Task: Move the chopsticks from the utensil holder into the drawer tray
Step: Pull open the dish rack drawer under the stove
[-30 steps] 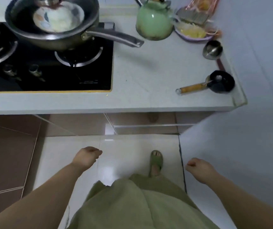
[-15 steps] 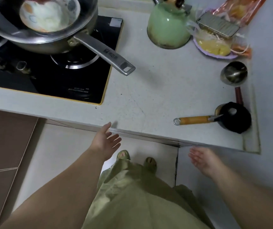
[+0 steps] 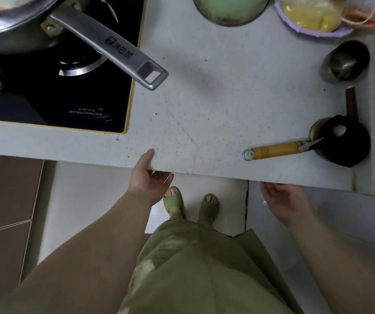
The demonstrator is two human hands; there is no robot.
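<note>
Countertop (image 3: 216, 105): pale speckled stone, fills the upper frame; front edge runs left to right, right edge meets a grey wall. Broad bare stretch in the middle.
Floor (image 3: 204, 182): pale tile below the counter edge, brown cabinet fronts (image 3: 3, 200) to the left.
Hob (image 3: 52, 91): black glass, yellow trim, set into the counter at left; partly cut off.
Pan (image 3: 5, 21): steel, on the burner, body cut off by the frame; long handle (image 3: 114, 48) juts out over the bare counter.
Green vessel (image 3: 231, 10): only the base shows, top edge.
Purple dish (image 3: 313, 19): yellow contents in plastic, cut off.
Steel cup (image 3: 345, 62); black object (image 3: 345, 141) with wooden-handled utensil (image 3: 277, 149), near the right edge.
Left hand (image 3: 148, 177): fingers spread open, thumb on the counter lip, fingers beneath.
Right hand (image 3: 284, 198): open, palm up, fingertips hidden under the counter edge.
Chopsticks, holder and drawer tray: nowhere to be made out.
</note>
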